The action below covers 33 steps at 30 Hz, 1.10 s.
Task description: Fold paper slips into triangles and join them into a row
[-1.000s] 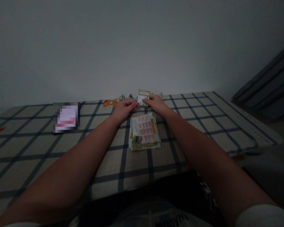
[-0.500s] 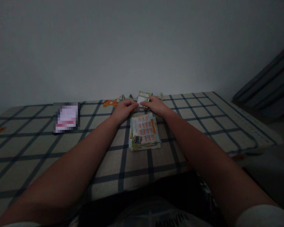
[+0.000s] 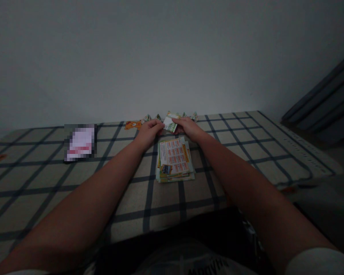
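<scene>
Your view is very dim and underexposed, with a cold grey cast and no lamp or window showing. Light falls soft and even, so you see hardly any cast shadows and no glare. The pale plain wall (image 3: 172, 57) fades darker toward the corners. The checked beige cloth with dark lines (image 3: 240, 141) bows at the edges from wide-lens distortion. One patch at left is pixelated. Small print stays unreadable, and your lap sinks into near-black.

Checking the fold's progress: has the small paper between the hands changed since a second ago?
Yes. The small paper now sits lower and flatter, closer to the leaflet stack, between both hands.
</scene>
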Available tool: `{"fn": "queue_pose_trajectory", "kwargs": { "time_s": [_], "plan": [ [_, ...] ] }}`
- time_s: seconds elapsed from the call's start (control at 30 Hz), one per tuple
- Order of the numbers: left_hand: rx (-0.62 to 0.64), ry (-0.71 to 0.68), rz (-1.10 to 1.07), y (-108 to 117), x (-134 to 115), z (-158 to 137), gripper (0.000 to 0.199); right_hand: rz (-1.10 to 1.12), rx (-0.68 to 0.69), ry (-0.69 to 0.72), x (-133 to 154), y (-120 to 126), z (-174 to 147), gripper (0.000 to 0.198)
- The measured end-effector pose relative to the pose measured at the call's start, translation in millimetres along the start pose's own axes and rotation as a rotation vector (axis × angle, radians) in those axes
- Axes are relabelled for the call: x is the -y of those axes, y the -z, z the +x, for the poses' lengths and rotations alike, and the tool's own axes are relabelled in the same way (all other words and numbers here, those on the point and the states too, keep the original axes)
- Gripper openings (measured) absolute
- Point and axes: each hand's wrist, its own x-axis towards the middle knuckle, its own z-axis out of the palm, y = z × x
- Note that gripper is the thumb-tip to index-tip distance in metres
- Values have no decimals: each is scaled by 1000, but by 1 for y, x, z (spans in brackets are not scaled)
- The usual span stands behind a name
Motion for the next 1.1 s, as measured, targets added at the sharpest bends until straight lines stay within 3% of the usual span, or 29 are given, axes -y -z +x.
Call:
{"fn": "queue_pose_trajectory", "kwargs": {
  "time_s": [0.27,0.5,0.67,0.77,0.93,1.1],
  "plan": [
    [-42,-63,10,-3,-2,0,22,75,-21,-36,-1,2,4,25],
    [58,-243,255,-1,1,-2,53,73,-67,-7,-7,7,9,13],
    [54,-356,333,2,6,1,43,47,-43,-3,-3,5,4,18],
    [22,-408,348,2,4,4,29,8,7,-4,-1,5,1,34],
    [-84,-318,295,1,2,4,21,-106,-25,50,1,6,-2,59],
    [-147,-114,211,1,-1,1,32,-194,-206,154,1,10,1,56]
  ]
}}
